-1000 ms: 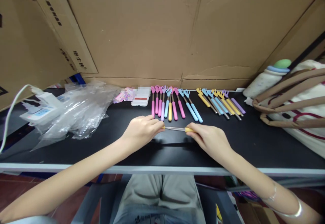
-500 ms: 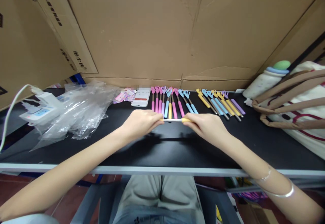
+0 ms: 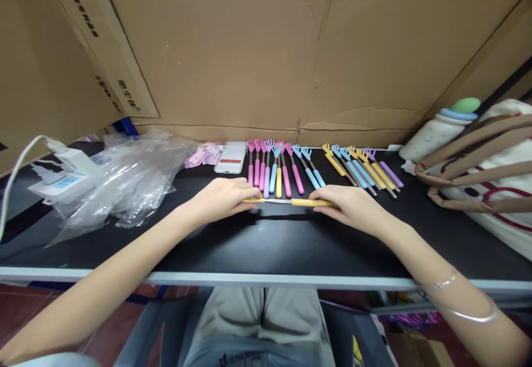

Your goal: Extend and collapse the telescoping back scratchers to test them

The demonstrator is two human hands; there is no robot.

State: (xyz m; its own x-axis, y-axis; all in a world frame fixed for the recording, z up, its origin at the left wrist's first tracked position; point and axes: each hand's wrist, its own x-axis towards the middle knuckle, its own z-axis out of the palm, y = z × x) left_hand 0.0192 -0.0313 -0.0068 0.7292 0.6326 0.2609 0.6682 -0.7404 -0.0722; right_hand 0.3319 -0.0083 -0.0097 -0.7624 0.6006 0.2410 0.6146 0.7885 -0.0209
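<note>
Between my hands a yellow back scratcher [image 3: 305,202] with a bare metal rod lies crosswise, just above the black table. My left hand [image 3: 222,199] pinches its yellow end at the left, and the fingers cover most of that end. At the right, my right hand [image 3: 347,206] has its fingers closed on the yellow handle. Beyond my hands lies a row of back scratchers with pink [image 3: 286,183], blue, yellow and purple handles. Farther right is a second group of blue [image 3: 366,174], yellow and purple ones, some with metal rods sticking out past their handles.
A phone [image 3: 230,158] and small printed cards [image 3: 203,154] lie behind my left hand. Clear plastic bags [image 3: 128,178] and a white power strip [image 3: 68,178] are at the left. On the right stand a bottle [image 3: 436,134] and a bag [image 3: 490,184]. Cardboard [image 3: 233,51] walls the back.
My hands have moved slightly apart and a little lower. More of the yellow handle shows beside my right hand, and some yellow now shows at my left fingers.
</note>
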